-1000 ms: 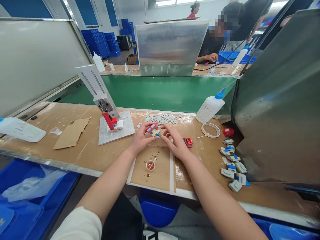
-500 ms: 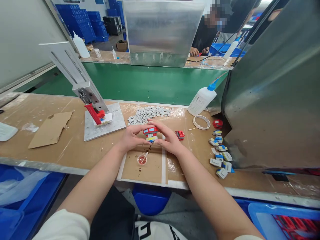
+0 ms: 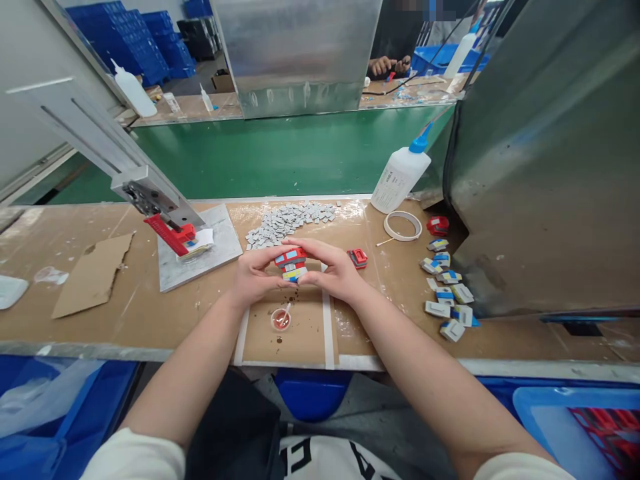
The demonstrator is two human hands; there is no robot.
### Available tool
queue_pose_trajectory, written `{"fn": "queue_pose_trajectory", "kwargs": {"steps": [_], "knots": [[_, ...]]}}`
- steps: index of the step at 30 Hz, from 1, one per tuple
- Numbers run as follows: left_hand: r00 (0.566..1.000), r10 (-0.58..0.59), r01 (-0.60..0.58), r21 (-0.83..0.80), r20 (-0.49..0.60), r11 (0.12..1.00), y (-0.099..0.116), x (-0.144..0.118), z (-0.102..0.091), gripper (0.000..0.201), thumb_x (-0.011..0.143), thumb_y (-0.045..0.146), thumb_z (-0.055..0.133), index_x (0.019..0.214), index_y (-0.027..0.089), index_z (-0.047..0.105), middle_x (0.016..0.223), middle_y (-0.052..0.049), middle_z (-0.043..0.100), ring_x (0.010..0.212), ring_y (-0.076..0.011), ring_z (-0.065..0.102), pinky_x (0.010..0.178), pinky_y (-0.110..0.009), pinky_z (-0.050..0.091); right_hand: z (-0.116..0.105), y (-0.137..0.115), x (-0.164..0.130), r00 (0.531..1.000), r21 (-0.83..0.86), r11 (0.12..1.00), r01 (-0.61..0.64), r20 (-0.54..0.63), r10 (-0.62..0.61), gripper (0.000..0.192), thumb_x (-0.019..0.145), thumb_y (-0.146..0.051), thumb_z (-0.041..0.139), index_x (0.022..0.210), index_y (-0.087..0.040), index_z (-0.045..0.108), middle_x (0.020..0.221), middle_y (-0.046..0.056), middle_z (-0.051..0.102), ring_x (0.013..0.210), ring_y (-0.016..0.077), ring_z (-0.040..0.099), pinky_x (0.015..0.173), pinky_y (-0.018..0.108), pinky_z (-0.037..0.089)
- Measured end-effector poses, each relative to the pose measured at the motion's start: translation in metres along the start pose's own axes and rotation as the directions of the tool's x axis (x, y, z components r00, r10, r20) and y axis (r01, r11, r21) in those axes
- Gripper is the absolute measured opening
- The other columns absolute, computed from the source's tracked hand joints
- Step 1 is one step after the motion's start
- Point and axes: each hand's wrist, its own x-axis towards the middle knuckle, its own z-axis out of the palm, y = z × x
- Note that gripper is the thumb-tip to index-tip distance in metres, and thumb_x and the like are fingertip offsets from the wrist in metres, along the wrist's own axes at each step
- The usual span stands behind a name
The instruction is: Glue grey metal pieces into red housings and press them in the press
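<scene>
- The left hand (image 3: 253,275) and right hand (image 3: 336,272) pinch a small red, blue and yellow plastic toy block (image 3: 291,264) between closed fingertips.
- A small red cap of glue (image 3: 281,320) sits just below the fingers.
- A heap of small grey chips (image 3: 287,223) lies just beyond them.

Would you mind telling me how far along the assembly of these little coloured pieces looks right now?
Done: a cluster of coloured pieces lies at the right of the bench. In hand: the left hand and right hand together hold a red, blue and yellow piece. Left: a pile of small grey parts and a loose red piece wait beyond the hands.
</scene>
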Motion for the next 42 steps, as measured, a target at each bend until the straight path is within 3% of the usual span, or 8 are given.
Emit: {"fn": "queue_pose_trajectory", "kwargs": {"steps": [3,5,8,10,13,25,31,42], "knots": [[0.993,0.086,-0.075,0.143,-0.077,0.987,0.000,0.000,-0.003,0.063,0.072,0.044,0.095,0.129,0.025,0.077,0.124,-0.011,0.079,0.111,-0.0294,0.077,0.103,-0.042,0.062,0.004,-0.006,0.000,0.999,-0.042,0.999,-0.026,-0.023,0.025,0.063,0.102,-0.047,0.063,0.159,-0.029,0.046,0.150,0.011,0.061,0.133,0.0276,0.064,0.109,0.046,0.058],[0.980,0.167,-0.138,0.233,-0.106,0.962,0.000,0.000,-0.004,0.060,0.076,0.041,0.094,0.131,0.026,0.076,0.129,-0.011,0.077,0.116,-0.0294,0.076,0.106,-0.042,0.061,0.008,-0.011,-0.002,0.999,-0.108,0.993,-0.047,-0.010,0.046,0.053,0.105,-0.043,0.055,0.155,-0.024,0.048,0.140,0.012,0.067,0.122,0.0265,0.069,0.100,0.043,0.061],[0.951,0.298,-0.250,0.370,-0.077,0.895,0.000,0.001,-0.005,0.055,0.081,0.037,0.090,0.133,0.027,0.075,0.132,-0.010,0.076,0.118,-0.0281,0.075,0.107,-0.041,0.062,0.014,-0.017,-0.003,0.996,-0.245,0.966,-0.086,0.012,0.091,0.031,0.109,-0.039,0.043,0.124,-0.019,0.061,0.111,0.010,0.074,0.096,0.0241,0.070,0.082,0.036,0.057],[0.931,0.363,-0.308,0.454,-0.038,0.836,0.000,0.002,-0.004,0.054,0.084,0.035,0.088,0.135,0.028,0.073,0.133,-0.009,0.076,0.119,-0.0272,0.075,0.107,-0.041,0.062,0.017,-0.019,-0.004,0.994,-0.315,0.943,-0.108,-0.004,0.112,0.028,0.110,-0.039,0.038,0.108,-0.020,0.058,0.097,0.008,0.072,0.083,0.0225,0.066,0.071,0.033,0.049],[0.911,0.413,-0.354,0.524,0.004,0.775,-0.002,0.002,-0.003,0.052,0.086,0.035,0.086,0.135,0.027,0.072,0.134,-0.009,0.075,0.120,-0.0266,0.075,0.107,-0.042,0.062,0.019,-0.018,-0.005,0.993,-0.383,0.917,-0.112,-0.019,0.113,0.028,0.111,-0.039,0.034,0.100,-0.021,0.052,0.090,0.007,0.069,0.075,0.0213,0.061,0.065,0.031,0.040],[0.923,0.384,-0.309,0.589,-0.002,0.747,-0.004,0.000,0.000,0.058,0.084,0.043,0.087,0.137,0.027,0.070,0.129,-0.007,0.077,0.123,-0.0301,0.074,0.108,-0.046,0.062,0.022,-0.014,-0.006,0.991,-0.383,0.913,-0.137,-0.052,0.127,0.028,0.111,-0.038,0.032,0.101,-0.020,0.051,0.091,0.007,0.067,0.073,0.0218,0.059,0.065,0.032,0.039],[0.904,0.427,-0.368,0.573,0.035,0.732,0.001,0.004,0.003,0.059,0.087,0.036,0.085,0.142,0.028,0.066,0.130,-0.007,0.077,0.121,-0.0286,0.074,0.104,-0.042,0.065,0.019,-0.018,-0.005,0.982,-0.355,0.917,-0.184,-0.019,0.189,0.027,0.110,-0.038,0.032,0.100,-0.020,0.049,0.091,0.008,0.066,0.072,0.0220,0.057,0.065,0.032,0.036],[0.918,0.392,-0.338,0.622,0.054,0.706,0.004,0.002,0.005,0.061,0.087,0.035,0.085,0.144,0.030,0.065,0.131,-0.006,0.077,0.117,-0.0271,0.076,0.103,-0.041,0.065,0.021,-0.021,-0.006,0.962,-0.124,0.954,-0.271,-0.058,0.266,0.020,0.103,-0.036,0.038,0.087,-0.024,0.040,0.082,0.003,0.057,0.071,0.0187,0.050,0.064,0.030,0.035]]}}
